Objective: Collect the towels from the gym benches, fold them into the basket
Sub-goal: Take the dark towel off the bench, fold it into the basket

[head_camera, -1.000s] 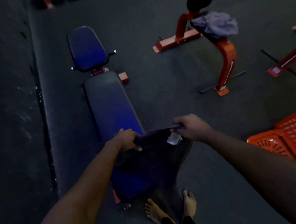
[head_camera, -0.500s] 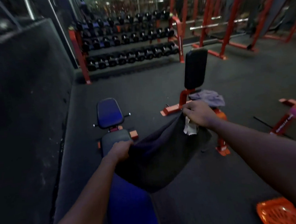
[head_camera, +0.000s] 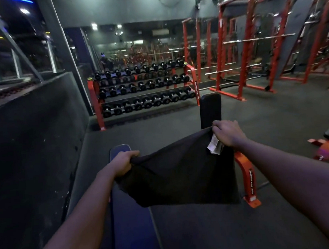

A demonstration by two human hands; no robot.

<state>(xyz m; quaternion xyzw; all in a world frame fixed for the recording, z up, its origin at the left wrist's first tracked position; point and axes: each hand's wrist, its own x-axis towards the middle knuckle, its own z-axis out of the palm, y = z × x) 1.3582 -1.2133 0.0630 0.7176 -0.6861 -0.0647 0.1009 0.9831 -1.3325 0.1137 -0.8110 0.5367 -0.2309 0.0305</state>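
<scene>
Left hand (head_camera: 123, 162) grips the towel (head_camera: 183, 177) corner at 9 o'clock, and right hand (head_camera: 226, 134) pinches the corner at 1 o'clock. Towel hangs spread above the counter (head_camera: 131, 224). Level corners, pull edge taut, then bring corners together.

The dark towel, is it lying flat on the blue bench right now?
No, the left hand and right hand grip the dark towel by its top corners, and it hangs spread between them.

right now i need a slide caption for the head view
Both hands, left and right, hold a dark towel stretched above a blue bench.
</scene>
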